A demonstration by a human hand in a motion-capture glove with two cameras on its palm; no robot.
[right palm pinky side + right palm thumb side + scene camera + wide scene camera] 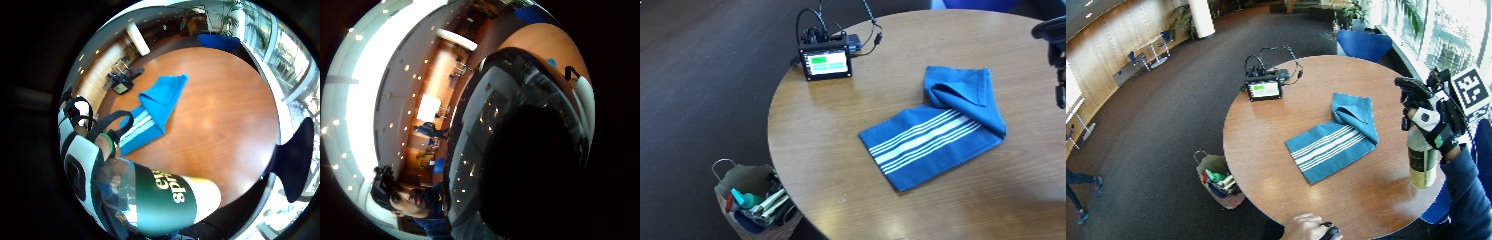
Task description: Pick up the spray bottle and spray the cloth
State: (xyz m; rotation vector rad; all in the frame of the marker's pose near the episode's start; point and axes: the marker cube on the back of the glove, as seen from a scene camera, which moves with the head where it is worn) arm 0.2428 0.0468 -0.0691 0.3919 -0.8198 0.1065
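**Spray may miss the cloth**

While the black-gloved right hand [1431,122] has its grip clamped on the green-labelled spray bottle [1422,162], raised beside the round wooden surface [1266,175], mist could miss the blue white-striped cloth [1335,137], which lies well apart.

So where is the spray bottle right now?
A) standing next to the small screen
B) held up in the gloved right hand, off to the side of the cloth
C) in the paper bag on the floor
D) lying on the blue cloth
B: in the wide outside view the right hand grips the spray bottle near its top, beside the blue cloth, not on it.
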